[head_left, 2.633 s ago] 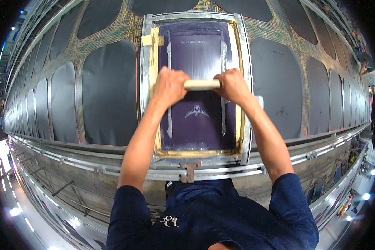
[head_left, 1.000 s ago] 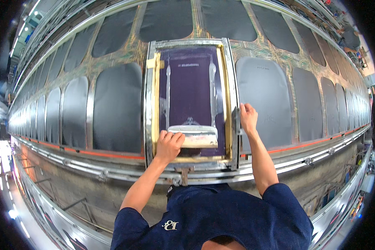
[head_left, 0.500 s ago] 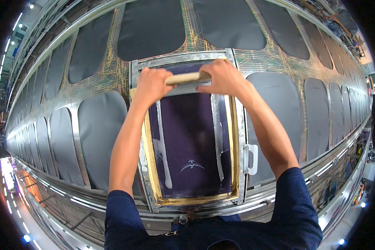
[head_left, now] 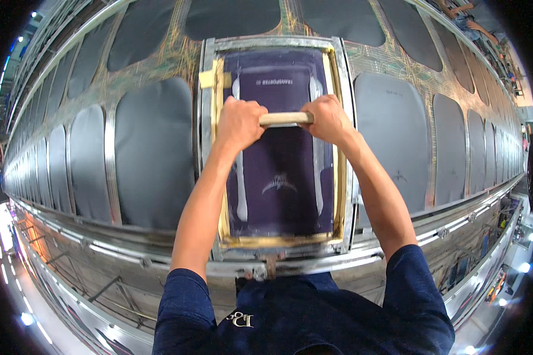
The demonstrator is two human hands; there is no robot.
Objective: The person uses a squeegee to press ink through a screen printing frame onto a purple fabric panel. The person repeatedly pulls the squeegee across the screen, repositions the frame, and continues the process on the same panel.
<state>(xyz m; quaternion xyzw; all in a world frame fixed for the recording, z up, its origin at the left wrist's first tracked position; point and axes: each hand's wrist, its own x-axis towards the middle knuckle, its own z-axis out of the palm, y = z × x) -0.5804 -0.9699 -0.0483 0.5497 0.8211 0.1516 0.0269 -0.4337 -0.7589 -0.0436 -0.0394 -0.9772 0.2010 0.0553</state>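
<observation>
So that it is held level, presumably, the wooden bar (head_left: 285,118) is grasped by left hand (head_left: 240,123) and right hand (head_left: 330,120). The screen (head_left: 278,158) seems edge-sealed by tape (head_left: 278,241).

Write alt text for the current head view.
A person holds a pale bar at both ends, left grip and right grip, over a purple screen in a metal frame. Rows of dark panels lie on both sides.

Head view, one: I look from the wearer's head, left fisheye of a pair. Facing: steeply down, past navy shirt (head_left: 331,313). Range: left hand (head_left: 241,124) and right hand (head_left: 328,118) near; long table (head_left: 373,58) bending away both sides.
</observation>
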